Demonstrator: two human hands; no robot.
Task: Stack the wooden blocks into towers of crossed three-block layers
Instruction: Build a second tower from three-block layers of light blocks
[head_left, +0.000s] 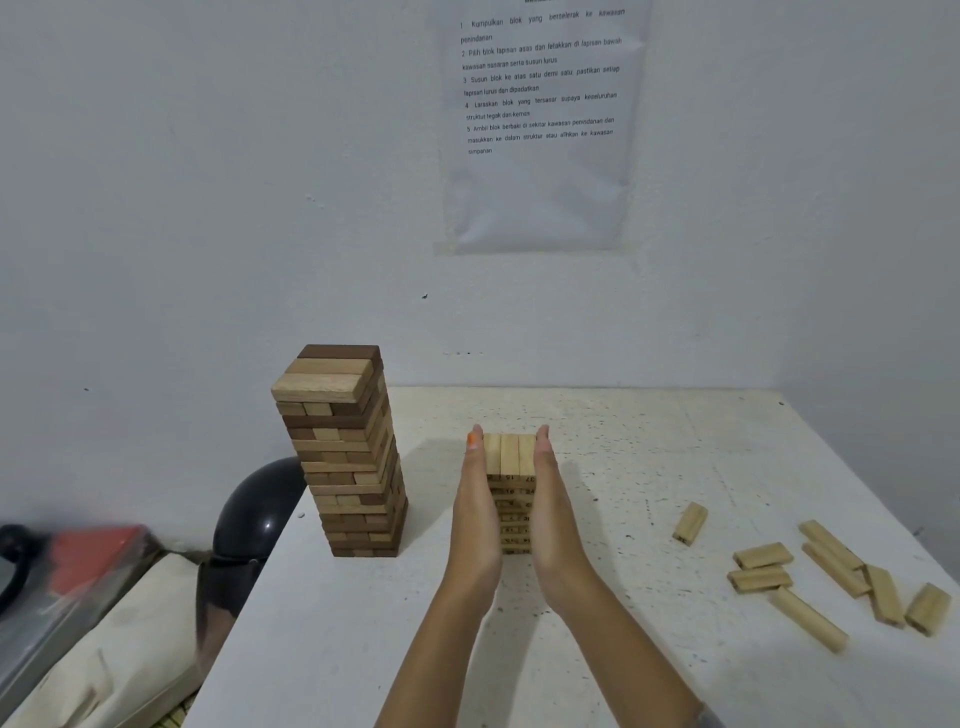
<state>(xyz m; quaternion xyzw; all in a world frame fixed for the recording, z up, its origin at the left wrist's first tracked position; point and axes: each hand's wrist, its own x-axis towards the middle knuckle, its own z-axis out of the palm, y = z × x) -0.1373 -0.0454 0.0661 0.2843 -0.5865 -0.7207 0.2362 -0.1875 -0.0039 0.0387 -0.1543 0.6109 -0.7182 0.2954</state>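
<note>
A short tower of pale numbered blocks (510, 467) stands mid-table, its top layer three blocks side by side. My left hand (475, 514) presses flat against its left side and my right hand (553, 514) against its right side, fingers straight. A taller tower of mixed dark and light blocks (349, 457) stands to the left near the table's edge. Several loose pale blocks (831, 577) lie scattered at the right, one (690, 523) apart from the rest.
The white speckled table (623, 649) meets the wall at the back and right. A black helmet (254, 514) and a cloth bag (114, 654) sit off the table's left edge. A printed sheet (540, 119) hangs on the wall.
</note>
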